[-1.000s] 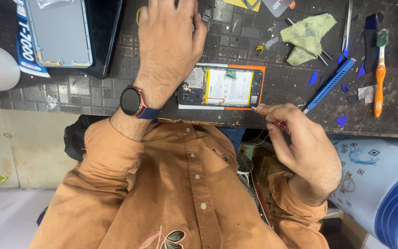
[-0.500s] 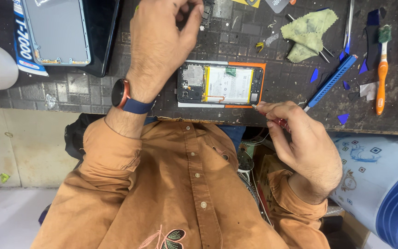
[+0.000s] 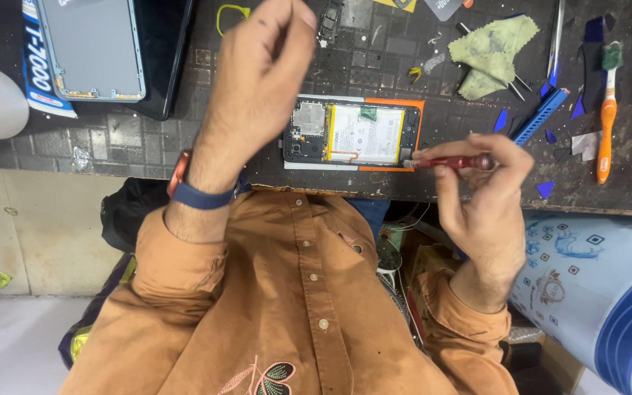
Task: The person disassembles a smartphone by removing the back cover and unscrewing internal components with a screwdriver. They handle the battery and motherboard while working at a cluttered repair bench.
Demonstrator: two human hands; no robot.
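Pinching a red screwdriver (image 3: pixel 451 162) between thumb and fingers, the right hand (image 3: pixel 486 208) is keeping its grip narrow and closed around the handle, in the only view, the one from the head camera. The tool's long axis is running nearly level across the bench (image 3: pixel 148 150), and its tip is pointing away from the grip toward the person's left, meeting the lower corner of the opened phone (image 3: pixel 352 134) nearest that hand. So the phone is lying just beyond the grip, at the tip end of the driver, with its own long axis roughly in line with the tool, its battery and circuit board facing up on an orange backing.

The left hand (image 3: pixel 257 95) is hovering farther off, raised above the bench up and to the far side of the phone; its fingers are curling together as if pinching something small, but whether anything is between them I cannot tell. The right hand is clearly the nearer one to the phone.

The exact spot where the tip is landing is too small to make out, and the left fingertips are partly cut off at the top edge.
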